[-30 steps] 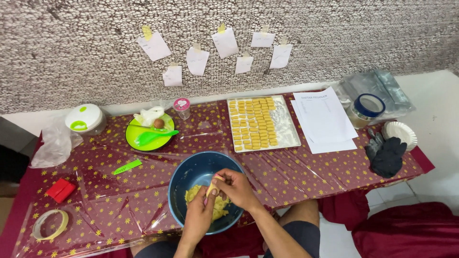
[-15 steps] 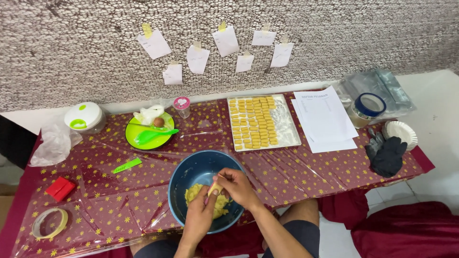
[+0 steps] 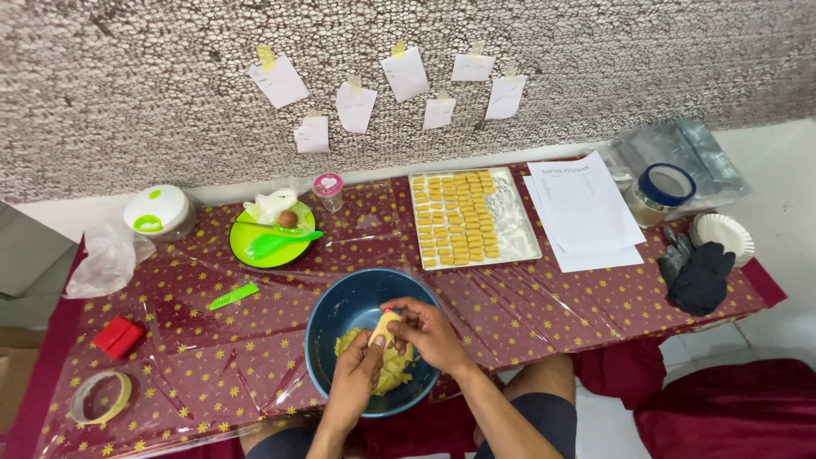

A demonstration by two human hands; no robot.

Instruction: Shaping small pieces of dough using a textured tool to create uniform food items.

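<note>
My left hand (image 3: 354, 380) and my right hand (image 3: 427, 333) meet over a dark blue bowl (image 3: 340, 308) at the table's front edge. Both pinch a small pale yellow lump of dough (image 3: 387, 327) between their fingers. More yellow dough (image 3: 389, 374) lies in the bottom of the bowl, partly hidden by my hands. Beyond the bowl stands a white tray (image 3: 518, 223) with rows of several small yellow dough pieces (image 3: 458, 217) on its left part.
The low table (image 3: 527, 310) has a dark red star-patterned cover. On it are a green plate (image 3: 248, 239) with a green spoon, white lidded container (image 3: 156, 210), red box (image 3: 118, 337), tape roll (image 3: 99, 397), papers (image 3: 581, 206), black gloves (image 3: 698, 275), paper plates (image 3: 726, 233), and blue-lidded jar (image 3: 660, 190).
My hands have stayed over the bowl, working the dough lump slightly; the view has shifted a little.
</note>
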